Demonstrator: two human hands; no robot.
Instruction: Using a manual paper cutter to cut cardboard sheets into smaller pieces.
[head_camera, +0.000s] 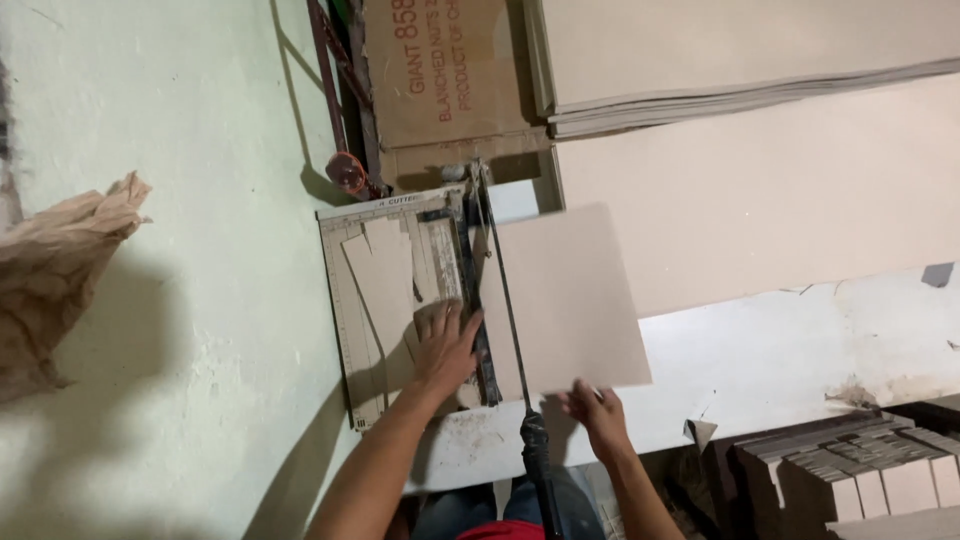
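Pale green floor, left hand flat (fingers spread) on paper cutter, right hand pinching the cardboard sheet beside it.

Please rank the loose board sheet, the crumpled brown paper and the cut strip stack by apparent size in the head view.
1. Board sheet
2. Crumpled brown paper, cropped by the frame edge
3. Cut strip stack, also cropped, so unsure

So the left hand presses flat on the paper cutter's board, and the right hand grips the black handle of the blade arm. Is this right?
Not quite. In the head view the left hand does press flat on the paper cutter, but the right hand is not on the black handle; it holds the near edge of the large tan sheet.
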